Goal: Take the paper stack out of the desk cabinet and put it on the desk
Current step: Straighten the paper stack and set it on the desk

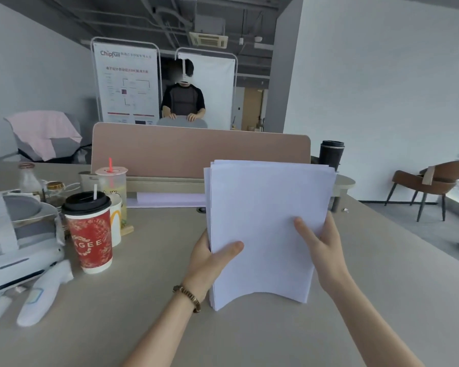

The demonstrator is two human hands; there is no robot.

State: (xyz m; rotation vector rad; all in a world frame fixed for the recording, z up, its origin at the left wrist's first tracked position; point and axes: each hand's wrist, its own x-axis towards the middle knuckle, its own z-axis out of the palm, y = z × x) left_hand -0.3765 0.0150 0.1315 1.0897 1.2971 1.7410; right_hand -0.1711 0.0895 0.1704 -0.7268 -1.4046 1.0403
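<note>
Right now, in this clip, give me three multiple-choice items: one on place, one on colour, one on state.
1. Where does the red paper cup stand relative to the paper stack?
A. To its left
B. To its right
C. Under it

2. What colour is that cup's lid?
A. White
B. Black
C. Pink

3. How is the paper stack held?
A. Lying flat on the desk, untouched
B. By the left hand alone
C. By both hands, above the desk

Answers:
1 A, the cup stands on the desk's left side.
2 B, a black lid with a white straw tops the cup.
3 C, the left hand and right hand each grip a side, thumbs on the top sheet.
</note>
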